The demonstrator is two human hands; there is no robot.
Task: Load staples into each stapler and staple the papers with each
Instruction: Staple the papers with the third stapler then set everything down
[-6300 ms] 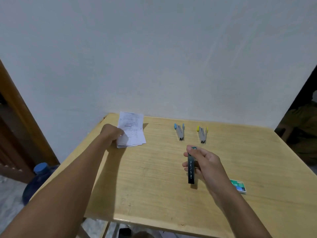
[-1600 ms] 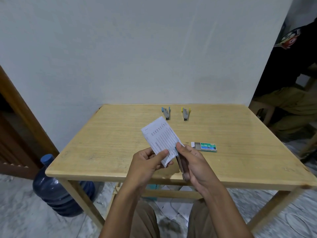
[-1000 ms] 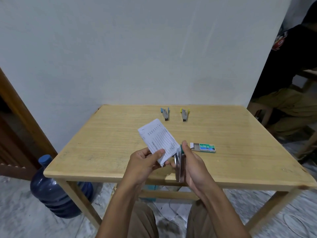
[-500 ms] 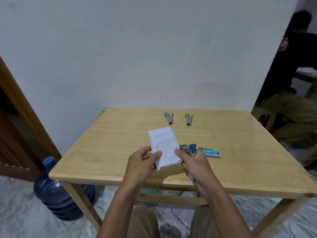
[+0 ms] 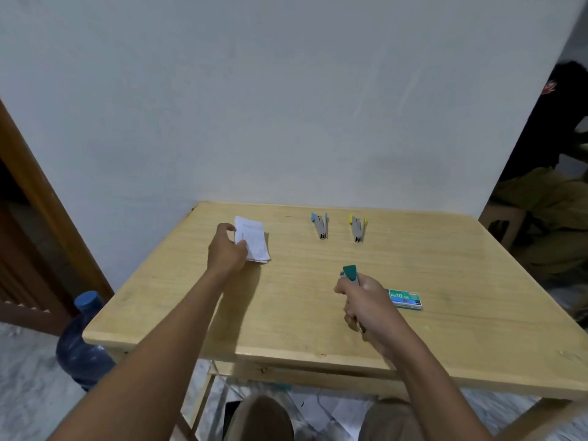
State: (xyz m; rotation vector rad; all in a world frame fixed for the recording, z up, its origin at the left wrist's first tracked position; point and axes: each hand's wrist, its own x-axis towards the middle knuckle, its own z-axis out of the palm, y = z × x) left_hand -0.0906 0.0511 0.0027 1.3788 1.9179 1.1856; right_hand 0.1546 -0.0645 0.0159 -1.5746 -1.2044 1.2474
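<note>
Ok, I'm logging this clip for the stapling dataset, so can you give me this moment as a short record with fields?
surface: light wooden table
left hand: resting on the small stack of white printed papers at the far left of the table
right hand: closed around the teal-handled stapler
idle staplers: blue-tipped grey stapler and yellow-tipped grey stapler, side by side near the wall
staples: green staple box, just right of the right hand

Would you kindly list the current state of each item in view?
Papers: flat on table, under left hand.
Green stapler: gripped in right hand.
Blue stapler: lying untouched.
Yellow stapler: lying untouched.
Staple box: lying flat.
</note>
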